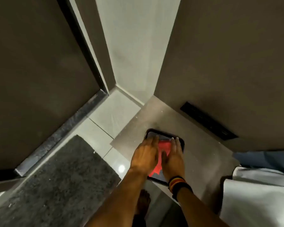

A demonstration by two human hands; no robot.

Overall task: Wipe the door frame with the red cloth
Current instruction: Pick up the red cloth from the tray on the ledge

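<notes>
The red cloth [165, 146] lies in a black tray [161, 132] on the floor, low in the middle of the head view. My left hand [145, 155] rests flat over the tray's left side, fingers stretched forward. On the right side my right hand [173, 158] lies flat too, its thumb on the cloth and bands on the wrist. Neither hand is closed around the cloth. The pale door frame [95, 51] with a dark edge runs up from the floor corner at the left, beside a dark brown door [31, 79].
A dark stone threshold [56, 135] runs under the door, with a grey mat [56, 177] in front of it. A brown panel with a black slot [208, 123] stands at the right. White fabric [261, 197] hangs at the lower right. My bare foot [143, 202] is below the tray.
</notes>
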